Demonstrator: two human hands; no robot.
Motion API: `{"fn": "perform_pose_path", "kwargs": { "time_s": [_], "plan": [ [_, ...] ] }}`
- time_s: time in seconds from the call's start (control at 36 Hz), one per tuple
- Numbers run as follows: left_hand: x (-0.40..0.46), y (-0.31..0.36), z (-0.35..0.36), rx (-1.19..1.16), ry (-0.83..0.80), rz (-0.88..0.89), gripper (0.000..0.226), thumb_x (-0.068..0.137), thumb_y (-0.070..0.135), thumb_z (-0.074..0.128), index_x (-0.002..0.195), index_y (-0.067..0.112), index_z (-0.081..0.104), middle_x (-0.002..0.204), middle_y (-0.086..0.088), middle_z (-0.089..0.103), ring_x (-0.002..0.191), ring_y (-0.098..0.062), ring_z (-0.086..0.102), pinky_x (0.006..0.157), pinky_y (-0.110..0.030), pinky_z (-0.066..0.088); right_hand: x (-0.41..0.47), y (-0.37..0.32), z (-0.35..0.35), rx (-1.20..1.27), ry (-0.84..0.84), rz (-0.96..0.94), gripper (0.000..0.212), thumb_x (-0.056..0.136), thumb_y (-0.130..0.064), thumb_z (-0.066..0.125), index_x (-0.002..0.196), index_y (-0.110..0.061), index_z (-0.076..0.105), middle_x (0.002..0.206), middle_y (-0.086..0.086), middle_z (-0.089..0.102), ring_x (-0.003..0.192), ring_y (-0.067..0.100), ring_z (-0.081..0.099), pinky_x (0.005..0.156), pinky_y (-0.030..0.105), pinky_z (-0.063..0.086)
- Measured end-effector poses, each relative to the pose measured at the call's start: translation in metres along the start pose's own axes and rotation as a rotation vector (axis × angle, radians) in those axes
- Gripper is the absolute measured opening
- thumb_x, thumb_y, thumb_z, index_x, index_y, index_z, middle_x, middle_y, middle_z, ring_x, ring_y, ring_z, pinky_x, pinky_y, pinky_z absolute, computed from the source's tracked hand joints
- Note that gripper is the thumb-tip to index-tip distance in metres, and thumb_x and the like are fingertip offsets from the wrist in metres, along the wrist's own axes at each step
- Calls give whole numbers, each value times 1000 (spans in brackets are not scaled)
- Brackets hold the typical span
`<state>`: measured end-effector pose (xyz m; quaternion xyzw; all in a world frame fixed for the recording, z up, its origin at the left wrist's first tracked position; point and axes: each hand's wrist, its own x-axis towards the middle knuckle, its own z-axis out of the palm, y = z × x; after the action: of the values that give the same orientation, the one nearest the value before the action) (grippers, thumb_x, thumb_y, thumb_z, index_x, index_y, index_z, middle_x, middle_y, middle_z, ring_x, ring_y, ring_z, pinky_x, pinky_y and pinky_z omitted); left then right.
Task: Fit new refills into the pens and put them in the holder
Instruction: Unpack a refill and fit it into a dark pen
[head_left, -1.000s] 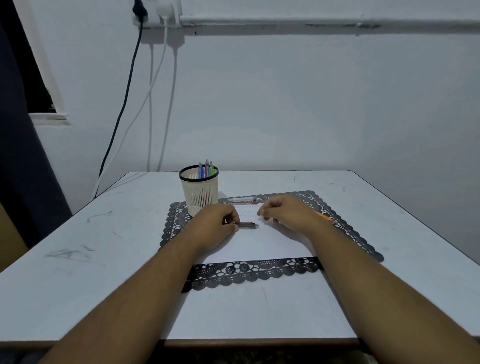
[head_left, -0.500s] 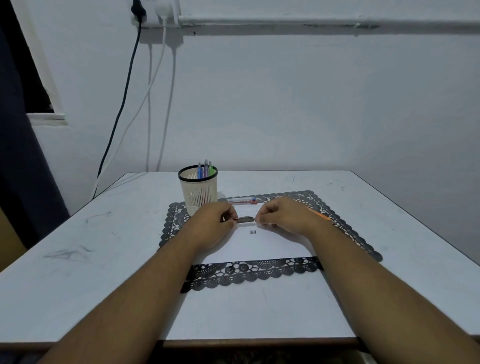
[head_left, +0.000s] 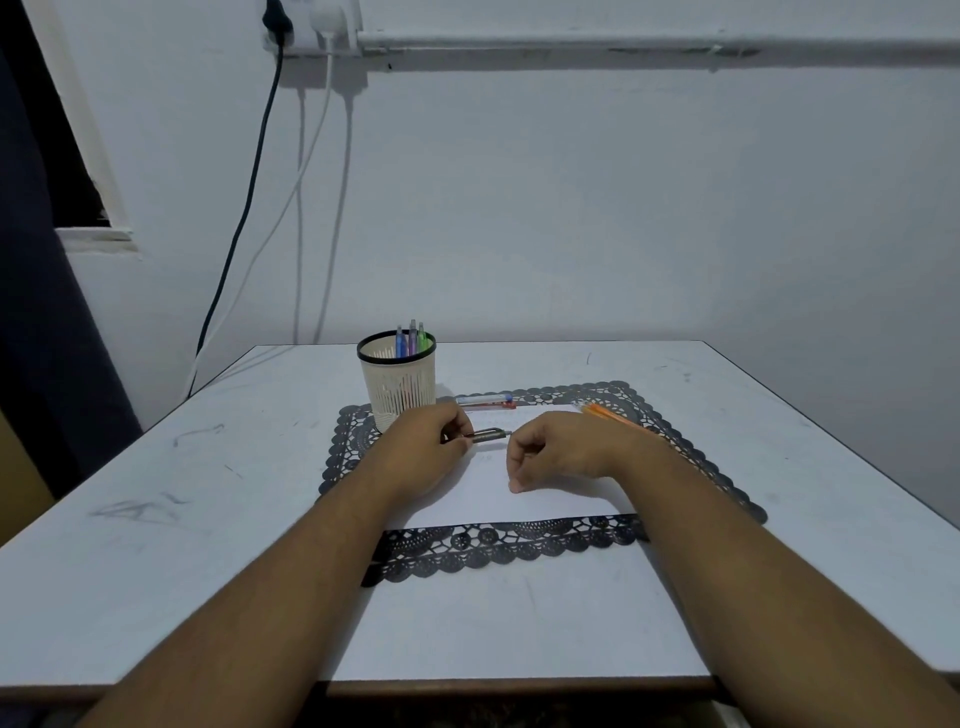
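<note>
Head cam view: the left hand (head_left: 423, 449) is pinching a dark pen barrel (head_left: 487, 435) by one end, and the barrel sticks out level toward the right hand (head_left: 558, 451), with its tip just short of those knuckles. That right hand has its fingers curled in loosely with the thumb pointing down; whether anything tiny sits between the fingertips, can't tell. Both hands hover over a white sheet of paper (head_left: 540, 501) lying on a black lacy mat (head_left: 498, 545). Just beyond the left hand stands the pen holder (head_left: 397, 387), a cream mesh cup with a black rim, with three pens (head_left: 412, 340) poking out. Beyond the gap between the hands lie a couple of refills (head_left: 485, 401), and an orange pen (head_left: 605, 414) sits past the right wrist. Everything's on a white table (head_left: 156, 519).
</note>
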<state>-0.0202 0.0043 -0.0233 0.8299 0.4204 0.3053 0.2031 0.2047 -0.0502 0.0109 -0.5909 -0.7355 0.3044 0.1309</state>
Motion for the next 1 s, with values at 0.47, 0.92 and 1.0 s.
{"fn": "perform_pose_path", "kwargs": {
  "time_s": [0.47,0.92,1.0],
  "plan": [
    [-1,1,-2,-32,-51,-15,14,88,14,72,84,28,70,83,11,67,73,-1,57,65,-22,42,22,14,12,89,412,42,11,90,-25,78,81,-19,75,83,0,75,77,12,64,67,29,49],
    [-1,2,1,10,-88,29,15,87,12,75,81,26,71,80,9,68,72,-1,60,63,-17,45,9,15,9,425,310,30,8,94,0,70,92,6,75,83,7,72,76,7,67,70,16,52],
    [0,3,1,32,-90,35,14,87,13,75,82,26,71,81,11,67,72,0,59,62,-15,43,-1,11,4,405,225,12,9,90,9,70,97,13,73,75,4,72,67,-1,68,65,10,50]
  ]
}}
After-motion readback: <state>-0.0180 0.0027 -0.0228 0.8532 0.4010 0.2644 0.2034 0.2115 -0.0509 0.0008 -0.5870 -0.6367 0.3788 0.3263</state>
